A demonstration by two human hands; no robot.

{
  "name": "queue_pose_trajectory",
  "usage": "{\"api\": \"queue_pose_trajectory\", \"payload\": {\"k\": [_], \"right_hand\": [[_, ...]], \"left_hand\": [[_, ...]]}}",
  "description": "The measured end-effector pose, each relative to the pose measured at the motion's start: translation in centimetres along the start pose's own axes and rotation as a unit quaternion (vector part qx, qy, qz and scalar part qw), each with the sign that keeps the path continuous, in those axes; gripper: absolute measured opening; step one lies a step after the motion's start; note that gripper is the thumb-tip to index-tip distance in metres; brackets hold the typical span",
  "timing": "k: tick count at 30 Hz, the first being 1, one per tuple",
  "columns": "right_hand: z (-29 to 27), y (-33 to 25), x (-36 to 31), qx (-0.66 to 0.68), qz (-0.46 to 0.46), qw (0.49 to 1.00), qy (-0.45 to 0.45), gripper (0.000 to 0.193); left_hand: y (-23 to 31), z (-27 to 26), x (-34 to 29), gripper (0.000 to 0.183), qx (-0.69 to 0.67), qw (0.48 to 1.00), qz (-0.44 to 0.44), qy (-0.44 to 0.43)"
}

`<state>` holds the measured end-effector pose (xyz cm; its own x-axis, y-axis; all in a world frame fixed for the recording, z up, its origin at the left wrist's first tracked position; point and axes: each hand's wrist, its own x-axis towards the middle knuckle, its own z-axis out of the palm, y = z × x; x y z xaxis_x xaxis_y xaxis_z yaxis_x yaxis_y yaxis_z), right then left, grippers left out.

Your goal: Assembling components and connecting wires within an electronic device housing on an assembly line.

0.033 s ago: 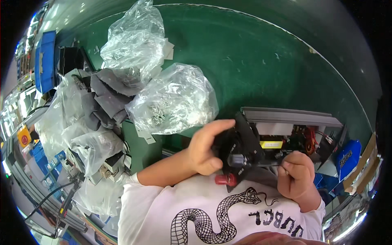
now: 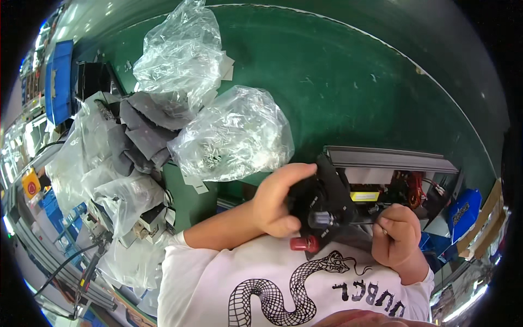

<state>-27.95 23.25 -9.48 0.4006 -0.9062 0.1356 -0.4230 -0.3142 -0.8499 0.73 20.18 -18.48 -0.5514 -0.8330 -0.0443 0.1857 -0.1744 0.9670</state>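
My left grip is clasping a black panel; right grip is holding closed, contents unclear; box beyond is standing uncovered, wires showing.

the differences are slight. at the left end of the open case, the black panel has turned a little, so more of its face and pale markings shows. the grey knob on that face has come slightly closer to the case. left of the case, the left hand and the red cylindrical part sit a touch lower and further right in view, as does the case itself; the right hand, at the case's near edge, is marginally lower too.
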Motion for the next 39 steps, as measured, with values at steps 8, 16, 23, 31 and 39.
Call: {"api": "queue_pose_trajectory", "payload": {"k": [8,16,23,31,39], "right_hand": [[0.5,0.2,0.2,0.031,0.058,0.997,0.028,0.024],[0.2,0.1,0.0,0.048,0.080,0.995,0.025,0.022],[-0.6,0.2,0.0,0.069,0.103,0.992,-0.004,0.021],[1.3,0.1,0.3,-0.027,0.085,0.985,0.146,0.011],[3.0,1.1,1.3,-0.041,0.048,0.966,0.251,0.008]], "left_hand": [[-0.1,-1.0,2.7,0.108,0.030,0.989,0.117,-0.082],[0.1,-0.2,2.5,0.098,0.106,0.983,0.137,-0.059],[-0.5,0.8,1.1,0.107,0.135,0.983,0.123,-0.007],[2.5,1.6,2.9,0.102,-0.002,0.997,-0.043,0.063],[6.3,1.7,4.9,0.095,0.158,0.970,0.079,0.164]]}}
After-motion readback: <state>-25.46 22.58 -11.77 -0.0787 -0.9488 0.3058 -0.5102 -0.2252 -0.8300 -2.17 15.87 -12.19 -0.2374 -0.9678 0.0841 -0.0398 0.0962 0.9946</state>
